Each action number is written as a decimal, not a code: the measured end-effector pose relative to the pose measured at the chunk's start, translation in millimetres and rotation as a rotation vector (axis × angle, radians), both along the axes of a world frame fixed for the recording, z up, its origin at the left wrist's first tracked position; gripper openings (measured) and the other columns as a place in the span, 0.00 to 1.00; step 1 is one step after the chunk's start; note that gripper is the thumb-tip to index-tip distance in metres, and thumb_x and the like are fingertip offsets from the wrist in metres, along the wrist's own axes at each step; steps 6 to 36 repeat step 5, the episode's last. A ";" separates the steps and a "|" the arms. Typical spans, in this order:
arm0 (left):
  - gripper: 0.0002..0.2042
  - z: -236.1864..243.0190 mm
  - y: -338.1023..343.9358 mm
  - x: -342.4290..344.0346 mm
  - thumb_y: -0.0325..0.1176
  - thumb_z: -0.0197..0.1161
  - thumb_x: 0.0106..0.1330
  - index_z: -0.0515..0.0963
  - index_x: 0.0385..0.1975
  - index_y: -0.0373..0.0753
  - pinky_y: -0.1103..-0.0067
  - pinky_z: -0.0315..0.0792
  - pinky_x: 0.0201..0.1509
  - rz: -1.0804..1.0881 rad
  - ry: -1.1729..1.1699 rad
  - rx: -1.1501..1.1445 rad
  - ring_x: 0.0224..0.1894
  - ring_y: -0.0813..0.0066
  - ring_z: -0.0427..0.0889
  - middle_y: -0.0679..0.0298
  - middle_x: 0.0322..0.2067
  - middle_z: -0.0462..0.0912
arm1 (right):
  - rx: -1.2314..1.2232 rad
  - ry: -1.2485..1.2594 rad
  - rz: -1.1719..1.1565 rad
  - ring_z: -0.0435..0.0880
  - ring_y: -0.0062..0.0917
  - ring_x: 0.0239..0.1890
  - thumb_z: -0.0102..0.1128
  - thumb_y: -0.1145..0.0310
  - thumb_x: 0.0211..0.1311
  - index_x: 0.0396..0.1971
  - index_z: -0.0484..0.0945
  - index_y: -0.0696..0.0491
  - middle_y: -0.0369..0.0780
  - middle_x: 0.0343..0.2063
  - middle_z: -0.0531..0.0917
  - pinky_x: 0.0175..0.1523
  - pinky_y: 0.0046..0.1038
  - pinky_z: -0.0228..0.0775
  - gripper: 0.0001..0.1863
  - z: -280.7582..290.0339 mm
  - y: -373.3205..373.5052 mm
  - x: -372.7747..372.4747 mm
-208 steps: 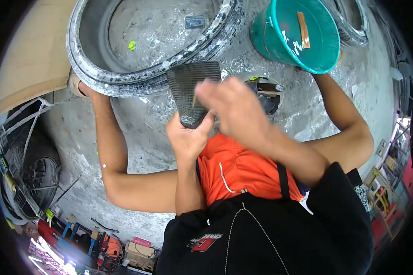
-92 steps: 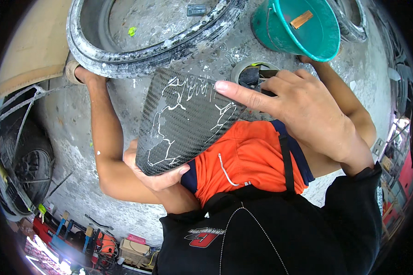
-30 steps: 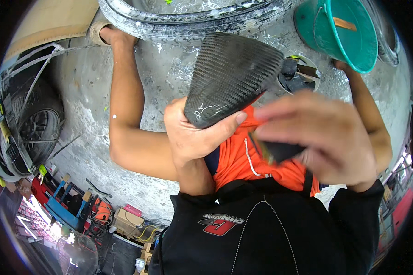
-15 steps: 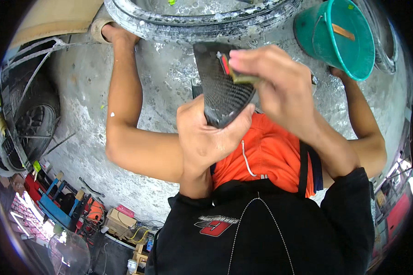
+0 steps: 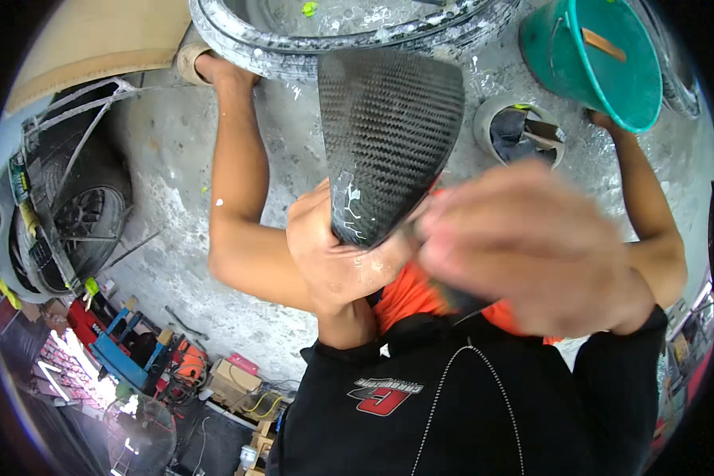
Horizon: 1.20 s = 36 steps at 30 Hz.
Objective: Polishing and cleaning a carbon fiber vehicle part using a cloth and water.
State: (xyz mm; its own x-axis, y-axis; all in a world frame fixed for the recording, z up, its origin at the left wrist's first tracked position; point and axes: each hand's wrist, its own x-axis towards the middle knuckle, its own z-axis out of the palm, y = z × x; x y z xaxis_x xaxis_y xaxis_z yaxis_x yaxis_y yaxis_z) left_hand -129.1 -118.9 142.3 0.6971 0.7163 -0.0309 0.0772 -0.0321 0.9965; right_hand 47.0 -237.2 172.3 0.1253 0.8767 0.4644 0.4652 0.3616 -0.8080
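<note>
A curved, wedge-shaped carbon-fibre part (image 5: 393, 131) with a woven black surface is tilted up in front of me. My left hand (image 5: 337, 246) is wrapped round its narrow lower end, where wet streaks shine. Just right of that end, my right hand (image 5: 523, 246) is smeared by motion, its fingers curled together. Below those fingers shows a blurred dark greenish edge (image 5: 460, 298), apparently of the small olive pad; most of it is hidden.
A tyre (image 5: 293, 59) lies on the wet, stained concrete floor ahead. To its right stand a white tub (image 5: 484, 131) holding dark pieces and a green bucket (image 5: 551, 55) with a wooden-looking strip inside. Tools and boxes (image 5: 234, 377) crowd the lower left.
My right hand has moved down and right, off the carbon-fibre part's face. The part has turned to show more of its broad surface, and the white tub has come into view.
</note>
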 end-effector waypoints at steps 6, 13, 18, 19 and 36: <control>0.24 11.9 7.7 14.2 0.27 0.73 0.47 0.82 0.45 0.17 0.74 0.80 0.53 -0.117 0.015 0.510 0.49 0.60 0.88 0.36 0.56 0.81 | -0.788 -0.304 0.290 0.87 0.33 0.36 0.62 0.80 0.48 0.71 0.70 0.51 0.41 0.35 0.86 0.42 0.30 0.81 0.42 44.0 -1.4 34.1; 0.24 11.9 7.7 14.2 0.27 0.73 0.47 0.82 0.45 0.17 0.74 0.80 0.53 -0.117 0.015 0.510 0.49 0.60 0.88 0.36 0.56 0.81 | -0.788 -0.304 0.290 0.87 0.33 0.36 0.62 0.80 0.48 0.71 0.70 0.51 0.41 0.35 0.86 0.42 0.30 0.81 0.42 44.0 -1.4 34.1; 0.24 11.9 7.7 14.2 0.27 0.73 0.47 0.82 0.45 0.17 0.74 0.80 0.53 -0.117 0.015 0.510 0.49 0.60 0.88 0.36 0.56 0.81 | -0.788 -0.304 0.290 0.87 0.33 0.36 0.62 0.80 0.48 0.71 0.70 0.51 0.41 0.35 0.86 0.42 0.30 0.81 0.42 44.0 -1.4 34.1; 0.24 11.9 7.7 14.2 0.27 0.73 0.47 0.82 0.45 0.17 0.74 0.80 0.53 -0.117 0.015 0.510 0.49 0.60 0.88 0.36 0.56 0.81 | -0.788 -0.304 0.290 0.87 0.33 0.36 0.62 0.80 0.48 0.71 0.70 0.51 0.41 0.35 0.86 0.42 0.30 0.81 0.42 44.0 -1.4 34.1; 0.24 11.9 7.7 14.2 0.27 0.73 0.47 0.82 0.45 0.17 0.74 0.80 0.53 -0.117 0.015 0.510 0.49 0.60 0.88 0.36 0.56 0.81 | -0.788 -0.304 0.290 0.87 0.33 0.36 0.62 0.80 0.48 0.71 0.70 0.51 0.41 0.35 0.86 0.42 0.30 0.81 0.42 44.0 -1.4 34.1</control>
